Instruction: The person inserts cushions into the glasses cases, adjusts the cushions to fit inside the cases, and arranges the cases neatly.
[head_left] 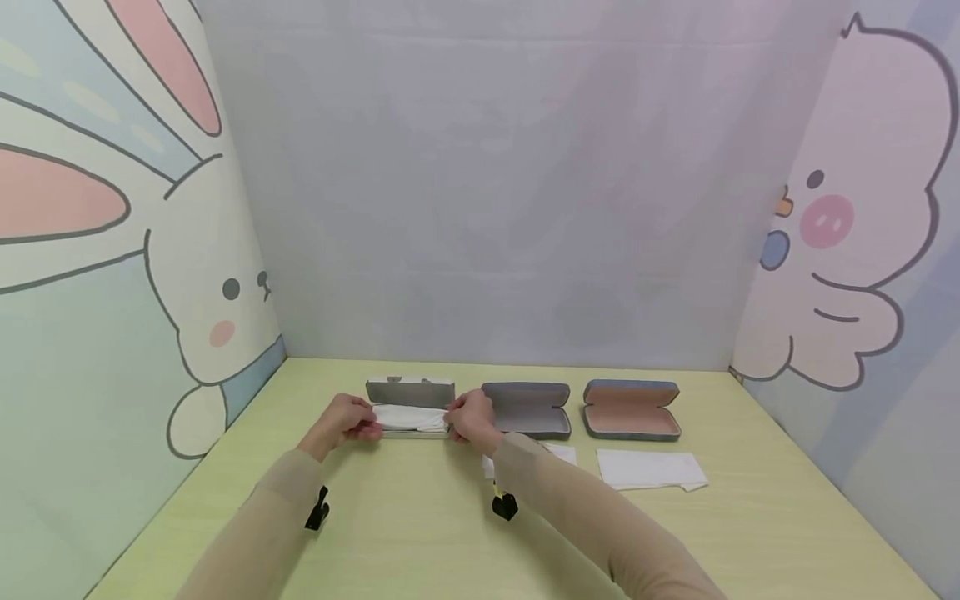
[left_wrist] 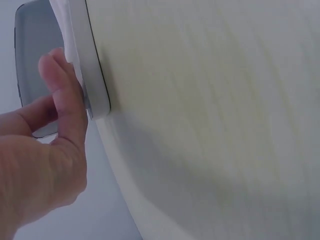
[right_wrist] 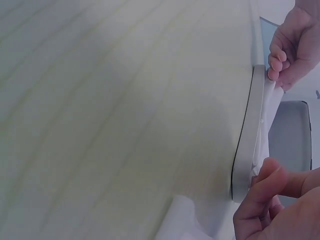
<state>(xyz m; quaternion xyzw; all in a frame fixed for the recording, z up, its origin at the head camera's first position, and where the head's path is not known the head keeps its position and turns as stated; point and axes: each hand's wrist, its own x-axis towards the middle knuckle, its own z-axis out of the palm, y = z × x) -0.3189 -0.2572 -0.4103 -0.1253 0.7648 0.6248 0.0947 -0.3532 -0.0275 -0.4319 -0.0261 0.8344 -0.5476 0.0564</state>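
Note:
A white cloth (head_left: pixel 408 418), folded into a long strip, lies in an open light-grey glasses case (head_left: pixel 411 392) at the left of the row. At the cloth's left end my left hand (head_left: pixel 347 421) pinches it with thumb and fingers; in the left wrist view these fingers (left_wrist: pixel 67 95) are right at the case's rim. My right hand (head_left: pixel 472 416) pinches the opposite end, its thumb and forefinger meeting on the cloth in the right wrist view. The lid stands up behind the cloth, while the cloth covers most of the case's inside.
Right of my hands stand two more open glasses cases, one grey-lined (head_left: pixel 527 410) and one pink-lined (head_left: pixel 632 410). In front of them lie two white cloths, one partly behind my right sleeve (head_left: pixel 562 452), the other flat (head_left: pixel 651 469). Printed curtains enclose the table (head_left: pixel 405 533).

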